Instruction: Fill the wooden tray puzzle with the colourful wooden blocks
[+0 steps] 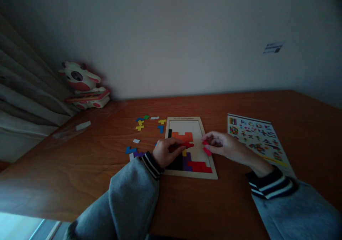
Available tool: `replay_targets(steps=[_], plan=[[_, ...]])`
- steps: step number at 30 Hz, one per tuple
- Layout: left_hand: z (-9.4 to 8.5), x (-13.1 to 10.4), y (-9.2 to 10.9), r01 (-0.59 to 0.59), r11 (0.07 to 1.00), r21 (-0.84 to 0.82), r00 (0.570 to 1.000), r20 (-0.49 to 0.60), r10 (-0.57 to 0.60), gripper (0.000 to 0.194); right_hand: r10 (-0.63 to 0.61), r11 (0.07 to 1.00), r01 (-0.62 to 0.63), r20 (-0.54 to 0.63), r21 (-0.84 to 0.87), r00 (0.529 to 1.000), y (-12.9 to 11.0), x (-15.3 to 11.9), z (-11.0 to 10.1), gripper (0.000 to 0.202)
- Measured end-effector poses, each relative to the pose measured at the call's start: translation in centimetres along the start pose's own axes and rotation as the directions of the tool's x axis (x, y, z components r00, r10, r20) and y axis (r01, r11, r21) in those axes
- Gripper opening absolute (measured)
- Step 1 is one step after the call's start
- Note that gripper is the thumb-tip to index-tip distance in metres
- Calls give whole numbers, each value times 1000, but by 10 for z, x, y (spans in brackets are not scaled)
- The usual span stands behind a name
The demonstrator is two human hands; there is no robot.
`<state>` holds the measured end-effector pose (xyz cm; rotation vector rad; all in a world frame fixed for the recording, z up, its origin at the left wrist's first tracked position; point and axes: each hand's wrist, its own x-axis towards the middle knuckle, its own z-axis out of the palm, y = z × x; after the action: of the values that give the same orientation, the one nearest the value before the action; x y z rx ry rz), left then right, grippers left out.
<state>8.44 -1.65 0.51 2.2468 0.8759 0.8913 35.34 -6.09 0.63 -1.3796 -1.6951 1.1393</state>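
A wooden puzzle board (196,175) lies on the table, partly filled with coloured block pieces. My left hand (166,152) is over its left side, fingers pinched on a red puzzle piece (188,145). At the board's right edge, my right hand (219,143) grips a pinkish-red puzzle piece (207,151) between thumb and fingers. Inside the frame sit an orange piece (184,137), a red piece (200,167) along the bottom, and purple, yellow and black ones. My left hand hides part of the board's left side.
Loose yellow (140,125), blue (130,149), green and white pieces lie left of the board. A printed pattern sheet (256,138) is to the right. At the back left stands a cow toy (84,85) beside a curtain (29,86). A wall borders the table behind.
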Motion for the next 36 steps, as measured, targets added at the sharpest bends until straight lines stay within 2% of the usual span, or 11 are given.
replay_targets(steps=[7, 10, 13, 18, 24, 28, 31, 36], plan=[[4, 0, -3, 18, 1000, 4, 1000, -7, -18, 27, -29, 997, 35, 74, -72, 997, -2, -2, 8, 26], [5, -1, -3, 47, 999, -5, 999, -3, -47, 23, -38, 998, 44, 120, -43, 992, -6, -2, 13, 35], [5, 0, -2, 52, 998, -26, 999, 1, -52, 22, 4, 997, 9, 162, -80, 987, -14, -3, 15, 43], [4, 1, 0, 42, 999, -4, 999, -1, -42, 21, -36, 984, 71, 208, -163, 978, -21, -4, 14, 31], [5, 0, -4, 34, 999, 4, 999, -2, -34, 23, -74, 959, 101, 111, -266, 991, -14, -3, 14, 46], [7, -1, -5, 33, 999, -5, 999, -4, -33, 22, -127, 954, 147, 93, -262, 988, -14, -2, 13, 41], [7, -1, -5, 33, 999, -15, 999, -5, -33, 21, -122, 930, 137, 65, -342, 990, -12, -2, 10, 41], [7, -1, -4, 39, 999, -21, 999, -2, -39, 21, -122, 903, 152, 100, -402, 988, -5, 0, 6, 41]])
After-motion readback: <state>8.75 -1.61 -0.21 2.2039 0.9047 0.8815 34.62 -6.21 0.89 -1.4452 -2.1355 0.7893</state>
